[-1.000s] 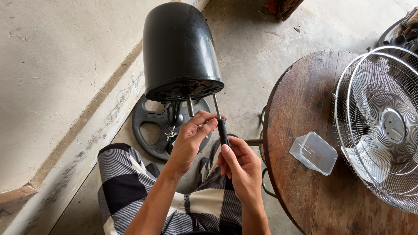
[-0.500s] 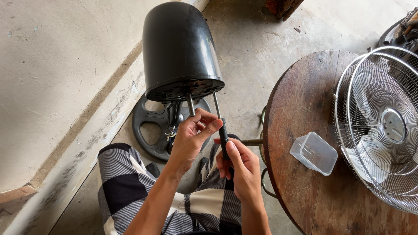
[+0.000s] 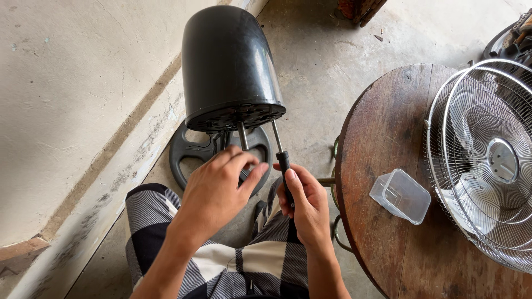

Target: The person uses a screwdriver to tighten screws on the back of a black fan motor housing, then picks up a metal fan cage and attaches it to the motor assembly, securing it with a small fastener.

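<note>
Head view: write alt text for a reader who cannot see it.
A person's right hand holds a black-handled screwdriver up to the underside of a black fan motor housing, while the left hand grips the metal shaft beneath it. On the right, a round wooden table carries a clear plastic container and wire fan guards.

I count one black motor housing [image 3: 230,63], one screwdriver [image 3: 282,166] and one black round base [image 3: 191,152] on the floor. On the bench [image 3: 382,144] I see one clear plastic container [image 3: 400,195] by its near edge and two wire fan guards [image 3: 487,160] at its right edge.
</note>
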